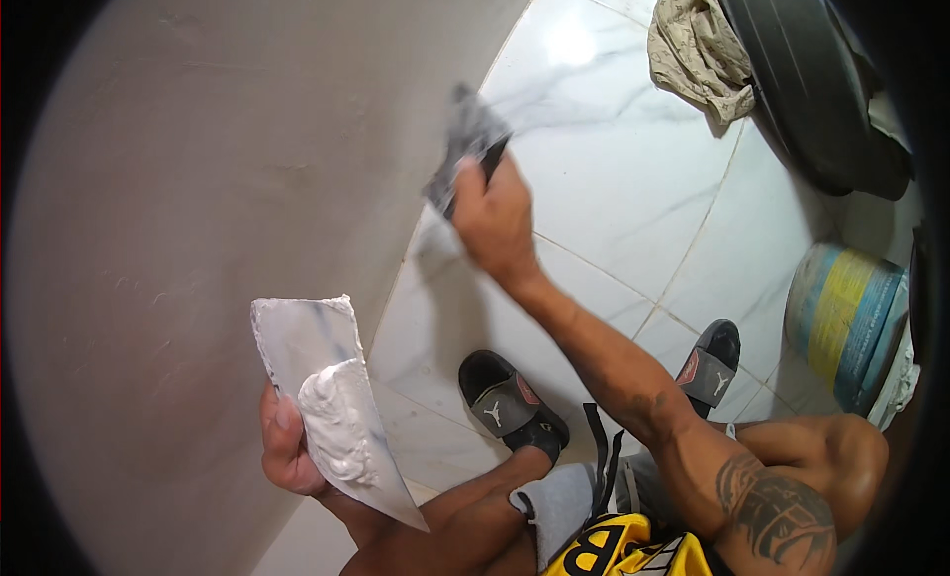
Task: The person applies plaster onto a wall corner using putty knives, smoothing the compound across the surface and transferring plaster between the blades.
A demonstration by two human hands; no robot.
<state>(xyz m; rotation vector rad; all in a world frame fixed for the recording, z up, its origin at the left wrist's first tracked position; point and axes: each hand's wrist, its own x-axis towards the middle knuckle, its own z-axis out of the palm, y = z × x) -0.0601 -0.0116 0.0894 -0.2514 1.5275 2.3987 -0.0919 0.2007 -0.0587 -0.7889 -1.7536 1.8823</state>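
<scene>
My left hand [285,439] grips a thin, bent white plate [297,331] by its edge. On the plate's lower half lies a thick smear of white paste [334,428], with more crusted along its top rim. My right hand [498,215] is closed round the dark handle of a putty knife [473,131], whose wide blade is blurred by motion. The blade is close to the grey wall [218,180], near the line where wall and floor meet; whether it touches the wall I cannot tell.
White marbled tiles [604,170] cover the floor. My feet are in dark slide sandals [500,398]. At the right stands a blue and yellow bucket [841,314]. Farther back a patterned cloth [698,56] hangs beside a large black object [802,81].
</scene>
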